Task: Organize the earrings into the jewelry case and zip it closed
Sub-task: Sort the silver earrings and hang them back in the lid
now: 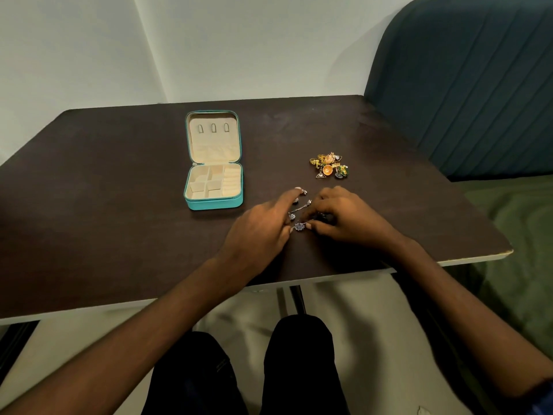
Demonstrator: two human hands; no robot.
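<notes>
Both hands are working over a small cluster of silver-toned earrings [299, 214] lying on the dark tabletop [119, 205], just right of the jewelry case [213, 163].

Left hand [263, 229]: palm down, fingers spread loosely, index fingertip resting at the far end of the cluster. Open, not gripping anything; appears to be pinning/steadying pieces so they aren't sliding.

Right hand [344, 217]: fingers curled in, thumb and fingertips closing at the near silver piece w/ blue-ish stone. Cannot tell whether it's actually pinching it or only touching; too small to resolve.

Case: lying open flat, lid half away from the person, tray half nearer. Lid lining is showing three small tabs and a gathered pocket; tray is showing several cream compartments, all looking empty. Zip undone. Open mouth facing up and sitting near the hands, prob. so drops are short.

Second pile [329, 166]: gold, orange and green earrings, heaped together well apart from the case, beyond the right hand. Untouched at this moment.

Assessment: task is at an early stage, nothing in the case yet. Hands seem to be separating tangled silver items, incl. a thin chain-like piece, before lifting. Risk: chain snagging neighbours, dragging pieces toward the tabletop edge nearest the person.
</notes>
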